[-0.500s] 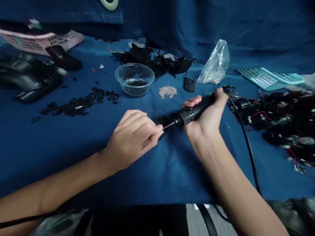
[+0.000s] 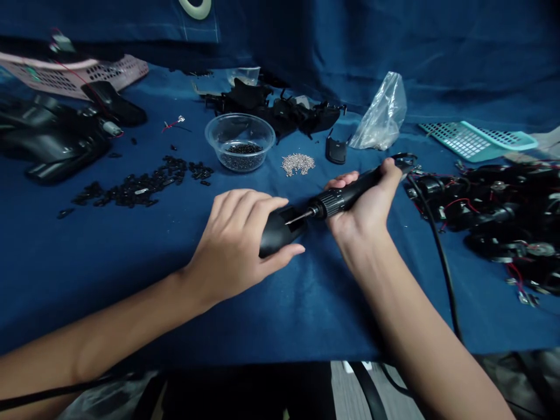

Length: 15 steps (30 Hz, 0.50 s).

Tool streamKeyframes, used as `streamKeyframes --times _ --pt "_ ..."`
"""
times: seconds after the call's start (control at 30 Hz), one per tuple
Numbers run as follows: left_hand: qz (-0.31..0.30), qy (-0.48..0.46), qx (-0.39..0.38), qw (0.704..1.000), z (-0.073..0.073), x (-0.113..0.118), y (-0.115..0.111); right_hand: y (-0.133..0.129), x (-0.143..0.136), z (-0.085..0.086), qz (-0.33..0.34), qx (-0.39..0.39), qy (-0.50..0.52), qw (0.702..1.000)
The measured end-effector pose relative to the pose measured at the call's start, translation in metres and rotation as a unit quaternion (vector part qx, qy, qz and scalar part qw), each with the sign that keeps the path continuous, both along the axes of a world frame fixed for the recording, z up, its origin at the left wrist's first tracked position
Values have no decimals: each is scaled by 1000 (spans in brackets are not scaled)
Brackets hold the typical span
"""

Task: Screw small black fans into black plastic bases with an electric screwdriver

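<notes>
My left hand is wrapped round a black plastic housing, thumb below and fingers above it. In my right hand lies a black corded electric screwdriver, tilted down to the left. Its thin metal bit reaches into the opening of the housing; the very tip is hard to make out. Beyond the hands stand a clear round bowl holding small black screws and a pile of silvery screws.
Small black parts are scattered at left, near black housings and a pink basket. Black parts, a plastic bag and a teal basket stand behind. Wired assemblies and the screwdriver cord occupy the right.
My left fingers have moved from a pinch at the bit tip to a spread grip round the housing, which now shows more. My right hand and the screwdriver have barely moved.
</notes>
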<state>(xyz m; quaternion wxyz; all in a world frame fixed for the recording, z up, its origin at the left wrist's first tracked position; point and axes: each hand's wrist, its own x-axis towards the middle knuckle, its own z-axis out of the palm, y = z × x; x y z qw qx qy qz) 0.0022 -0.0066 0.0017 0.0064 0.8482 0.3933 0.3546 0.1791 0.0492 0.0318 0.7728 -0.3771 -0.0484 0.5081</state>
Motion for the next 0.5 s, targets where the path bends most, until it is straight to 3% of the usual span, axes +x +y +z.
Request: streamKeyframes --times 0.2,0.5 --pt "-10 56 -100 993 -3 1 -1 6 16 4 -75 53 -111 990" --pt "-15 67 -114 991 -5 0 -1 -2 4 8 -135 114 -307 935"
